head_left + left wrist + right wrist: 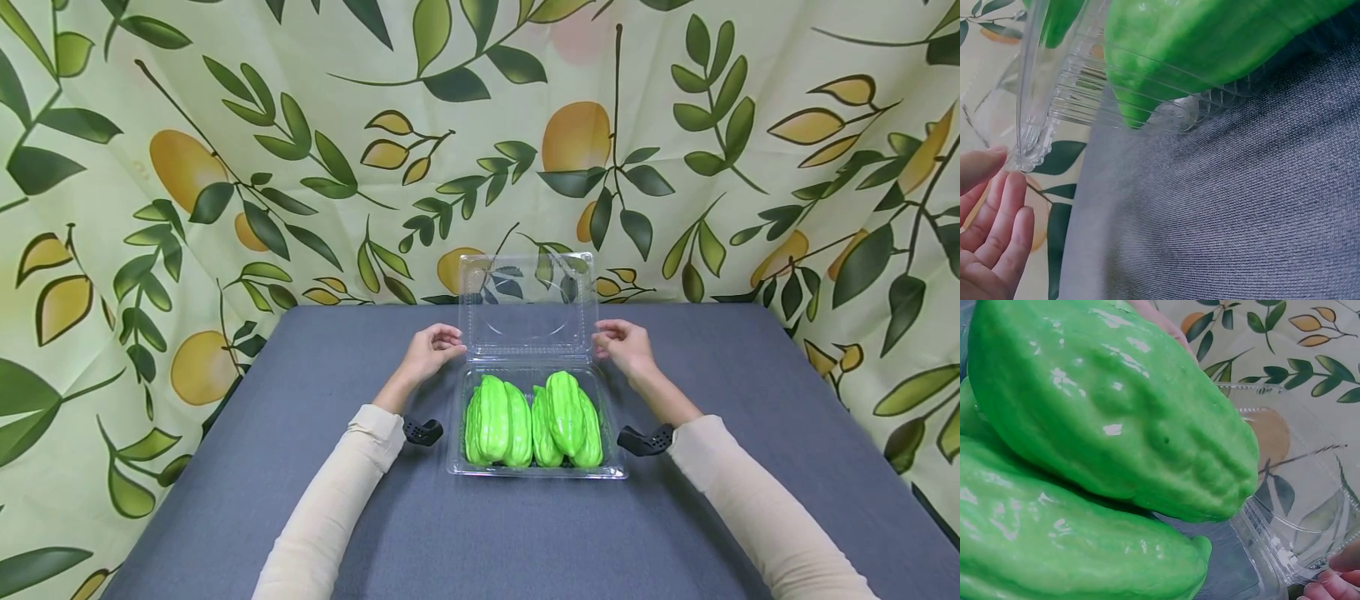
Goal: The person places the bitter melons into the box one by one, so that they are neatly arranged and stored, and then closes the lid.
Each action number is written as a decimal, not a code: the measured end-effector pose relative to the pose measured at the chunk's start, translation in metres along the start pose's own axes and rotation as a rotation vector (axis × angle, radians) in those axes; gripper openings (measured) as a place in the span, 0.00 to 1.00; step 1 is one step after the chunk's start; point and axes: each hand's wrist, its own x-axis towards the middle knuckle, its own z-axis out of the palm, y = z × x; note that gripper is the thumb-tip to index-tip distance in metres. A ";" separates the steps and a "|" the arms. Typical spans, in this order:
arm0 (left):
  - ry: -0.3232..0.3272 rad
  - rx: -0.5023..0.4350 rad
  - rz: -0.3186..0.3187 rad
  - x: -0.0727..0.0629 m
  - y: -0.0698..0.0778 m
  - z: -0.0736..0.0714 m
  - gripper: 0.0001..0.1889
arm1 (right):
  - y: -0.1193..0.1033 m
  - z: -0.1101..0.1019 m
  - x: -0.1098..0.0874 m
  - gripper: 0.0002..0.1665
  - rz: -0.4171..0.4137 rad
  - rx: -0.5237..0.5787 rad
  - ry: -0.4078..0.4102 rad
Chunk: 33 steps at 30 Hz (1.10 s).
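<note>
Two hands at the far corners of a clear plastic clamshell box (pixel 536 467) that sits mid-counter on the grey counter (pixel 300 517). Box base is nearer the person; its lid (pixel 527 302) stands upright at the far side, hinged open, with the leaf-and-fruit patterned backdrop (pixel 225 167) visible through it. Left hand (pixel 430 351) is at the lid's lower left corner, fingers loosely curled; the left wrist view shows the fingertips (pixel 997 164) touching the crimped corner of the plastic (pixel 1029 156), and the fingers are not wrapped round it, so the grip reads as released, in contact only. Right hand (pixel 625 345) is at the lid's lower right corner, fingers likewise curled toward the edge; the right wrist view catches only a fingertip (pixel 1335 584) at the plastic rim, and I cannot tell whether that grip is pinching the lid or only touching it. Inside the base lie several glossy green ridged vegetables (pixel 531 417), packed side by side, long axes running near to far, filling the tray from left wall to right wall. One on the right (pixel 566 408) rides on top of its neighbours. Close up, the right wrist view shows two of them (pixel 1110 412) stacked, the upper one resting on the lower. Cream sleeves (pixel 330 500) cover both forearms; a black wrist mount (pixel 422 431) sits on each, just beside the box's left and right walls.
</note>
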 end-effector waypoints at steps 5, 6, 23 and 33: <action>0.001 0.000 0.033 -0.001 0.001 -0.001 0.15 | -0.004 0.000 -0.001 0.20 -0.041 0.007 0.044; 0.001 -0.001 0.037 -0.001 0.002 -0.001 0.15 | -0.004 0.000 -0.001 0.20 -0.048 0.005 0.050; -0.003 -0.002 0.116 -0.007 0.009 -0.002 0.12 | -0.009 0.002 -0.002 0.15 -0.149 0.020 0.155; 0.074 0.030 0.236 -0.008 0.016 0.001 0.19 | -0.009 0.002 -0.005 0.13 -0.181 0.011 0.176</action>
